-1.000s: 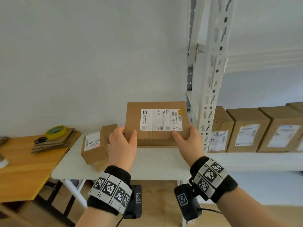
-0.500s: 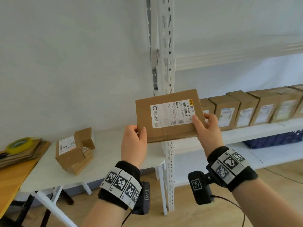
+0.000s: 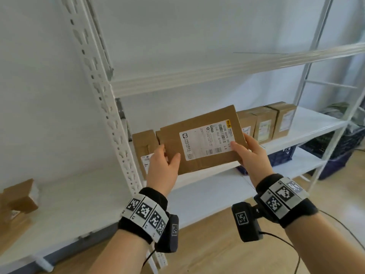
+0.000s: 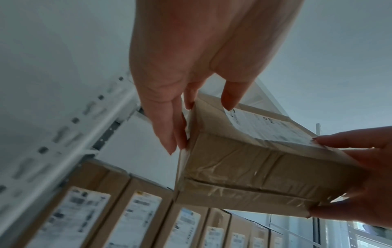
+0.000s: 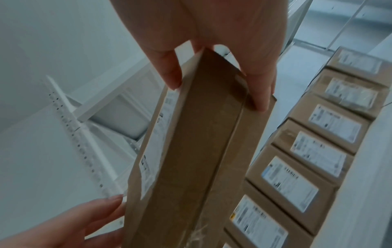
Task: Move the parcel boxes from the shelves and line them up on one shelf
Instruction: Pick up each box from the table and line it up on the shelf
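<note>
I hold a flat brown parcel box (image 3: 199, 139) with a white shipping label, tilted, in front of the white shelf (image 3: 308, 123). My left hand (image 3: 164, 165) grips its left end, thumb on the front face. My right hand (image 3: 250, 153) grips the right end, thumb on the label. The same box (image 4: 250, 161) fills the left wrist view and the right wrist view (image 5: 191, 159). A row of labelled parcel boxes (image 3: 264, 125) stands on that shelf behind it, partly hidden. The leftmost box (image 3: 144, 147) stands beside the rack's post.
The perforated white rack post (image 3: 110, 119) rises left of the box. A white table (image 3: 65, 206) at lower left carries another small parcel (image 3: 21, 198). Dark blue crates (image 3: 335, 151) stand low at the right. An upper shelf beam (image 3: 217, 74) runs overhead.
The box has been carried from the white table rightward to the rack and now tilts in front of the row of boxes. Both hands keep their grip.
</note>
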Demonstrator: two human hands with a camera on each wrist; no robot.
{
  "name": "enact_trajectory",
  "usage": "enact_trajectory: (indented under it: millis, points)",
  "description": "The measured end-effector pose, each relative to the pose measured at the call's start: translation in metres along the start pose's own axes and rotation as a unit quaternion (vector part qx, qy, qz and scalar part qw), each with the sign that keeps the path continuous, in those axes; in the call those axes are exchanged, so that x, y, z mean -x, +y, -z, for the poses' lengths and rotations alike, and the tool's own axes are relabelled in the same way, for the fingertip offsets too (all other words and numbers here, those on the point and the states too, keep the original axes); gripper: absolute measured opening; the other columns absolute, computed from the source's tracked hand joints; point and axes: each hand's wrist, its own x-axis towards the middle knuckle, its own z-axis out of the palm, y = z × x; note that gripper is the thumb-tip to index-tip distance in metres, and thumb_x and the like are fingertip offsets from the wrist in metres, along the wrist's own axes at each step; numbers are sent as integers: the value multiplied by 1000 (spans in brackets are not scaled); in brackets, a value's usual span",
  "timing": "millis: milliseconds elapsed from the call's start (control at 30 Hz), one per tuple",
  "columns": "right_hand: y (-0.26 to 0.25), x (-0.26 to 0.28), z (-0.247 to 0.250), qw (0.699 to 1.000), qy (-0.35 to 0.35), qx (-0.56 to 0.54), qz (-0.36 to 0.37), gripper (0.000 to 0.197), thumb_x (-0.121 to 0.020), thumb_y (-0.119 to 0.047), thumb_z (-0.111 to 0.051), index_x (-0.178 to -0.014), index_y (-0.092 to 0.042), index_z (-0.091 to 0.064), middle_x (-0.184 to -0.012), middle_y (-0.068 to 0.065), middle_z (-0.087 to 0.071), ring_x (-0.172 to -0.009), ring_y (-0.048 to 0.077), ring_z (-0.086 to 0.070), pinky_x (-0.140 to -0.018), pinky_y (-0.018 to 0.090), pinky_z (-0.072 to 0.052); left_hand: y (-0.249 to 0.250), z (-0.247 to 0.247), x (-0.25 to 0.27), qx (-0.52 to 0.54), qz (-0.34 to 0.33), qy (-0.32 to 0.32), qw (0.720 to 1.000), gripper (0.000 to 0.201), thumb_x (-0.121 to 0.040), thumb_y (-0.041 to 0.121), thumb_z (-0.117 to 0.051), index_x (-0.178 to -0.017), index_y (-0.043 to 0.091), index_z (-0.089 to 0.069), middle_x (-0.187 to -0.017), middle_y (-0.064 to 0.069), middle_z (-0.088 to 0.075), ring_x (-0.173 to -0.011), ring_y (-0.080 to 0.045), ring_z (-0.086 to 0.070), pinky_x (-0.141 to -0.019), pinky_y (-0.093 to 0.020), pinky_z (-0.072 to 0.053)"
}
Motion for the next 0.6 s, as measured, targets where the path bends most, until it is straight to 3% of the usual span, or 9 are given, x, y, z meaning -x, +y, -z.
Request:
enact_trajectory:
  millis: [100,200,233,300,333,400,500,600]
  points:
    - [8,-28,55,1000,1,12,-21,38,-91,-14,-54,-128,-23,-52,-111,-2,-66,-104,17,-62,-93,38,-51,27,-54,-10,47,12,12,999,23,-93,25,-54,-109,10,-56,-102,5,-63,-94,-12,-61,-72,-18,-47]
    - [14,-52,108,998,12,41,-37,40,-91,-15,-53,-129,-29,-52,-111,-4,-65,-103,15,-61,-92,39,-51,50,-104,-18,85,18,7,996,20,-91,28,-56,-108,18,-52,-100,5,-62,-90,-9,-61,-69,-18,-49]
    - [16,-59,125,998,15,53,-39,40,-91,-14,-53,-126,-33,-53,-109,-6,-65,-102,15,-61,-92,39,-52,60,-118,-19,111,23,-3,994,22,-91,29,-57,-110,24,-47,-107,3,-61,-94,-10,-61,-72,-18,-49]
    - [17,-72,157,996,24,70,-51,40,-91,-13,-52,-122,-39,-54,-105,-8,-66,-100,15,-62,-88,39,-53,77,-147,-22,109,26,-26,993,49,-89,39,-58,-130,27,-35,-133,-5,-51,-114,-18,-55,-92,-31,-49]
    - [17,-77,170,995,34,72,-58,41,-91,-13,-51,-122,-39,-53,-103,-7,-66,-98,16,-63,-85,38,-54,85,-160,-24,84,22,-39,995,62,-89,43,-57,-140,28,-24,-143,-5,-41,-125,-20,-47,-102,-36,-42]
    - [17,-88,195,994,55,59,-74,38,-90,-12,-49,-121,-34,-53,-99,-2,-66,-96,19,-63,-78,36,-55,101,-185,-27,39,5,-62,997,69,-90,47,-53,-146,27,-17,-149,-2,-31,-134,-20,-35,-107,-36,-33]
    - [15,-102,223,990,95,27,-100,18,-93,-33,-49,-110,-28,-51,-94,2,-63,-91,20,-62,-70,32,-52,114,-220,-39,39,-4,-86,996,62,-90,48,-52,-140,24,-28,-140,1,-38,-126,-15,-40,-103,-34,-38]
    - [23,-126,247,983,144,44,-109,37,-77,-70,-47,-89,-35,-44,-97,4,-62,-92,22,-63,-82,43,-53,126,-258,-55,46,13,-106,993,58,-90,48,-52,-134,16,-33,-130,-1,-44,-115,-15,-47,-98,-34,-43]
